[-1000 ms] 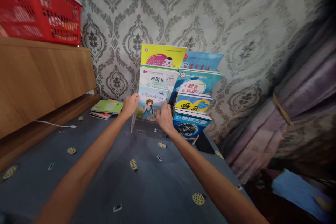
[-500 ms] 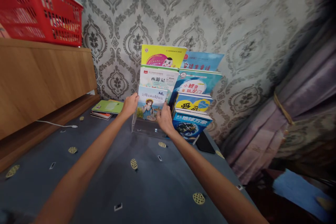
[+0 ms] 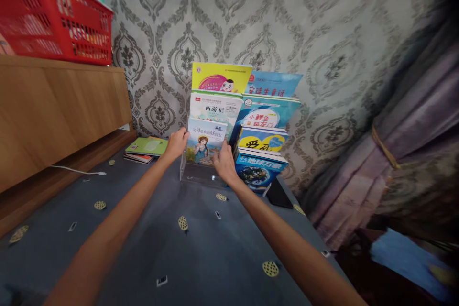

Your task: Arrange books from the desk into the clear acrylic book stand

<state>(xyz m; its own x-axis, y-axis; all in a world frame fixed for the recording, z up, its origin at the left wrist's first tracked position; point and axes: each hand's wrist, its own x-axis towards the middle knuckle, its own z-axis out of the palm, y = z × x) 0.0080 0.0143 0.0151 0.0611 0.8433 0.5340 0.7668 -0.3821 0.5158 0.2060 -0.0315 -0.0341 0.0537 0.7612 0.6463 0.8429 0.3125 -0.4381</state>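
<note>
A picture book (image 3: pixel 203 146) with a girl on its light blue cover stands upright in the front tier of a clear book stand (image 3: pixel 202 177). My left hand (image 3: pixel 177 143) is closed on the book's left edge, fingers hidden partly behind it. At the opposite edge, my right hand (image 3: pixel 224 160) grips the cover's lower right side. Behind it rise a white book (image 3: pixel 215 107) and a yellow book (image 3: pixel 222 76). Just right of my right hand, several more books stand in tiers, with a blue earth book (image 3: pixel 256 172) in front.
A flat pile of thin books (image 3: pixel 145 147) lies to the left. Beside a wooden cabinet (image 3: pixel 64 114) runs a white cable (image 3: pixel 79 170). A red basket (image 3: pixel 79 24) sits on the cabinet. A dark flat object (image 3: pixel 279 194) lies by the right-hand books; a curtain (image 3: pixel 358 191) hangs at right.
The view shifts very slightly. Both hands keep their places at the edges of the picture book, which shows no clear movement in the stand.
</note>
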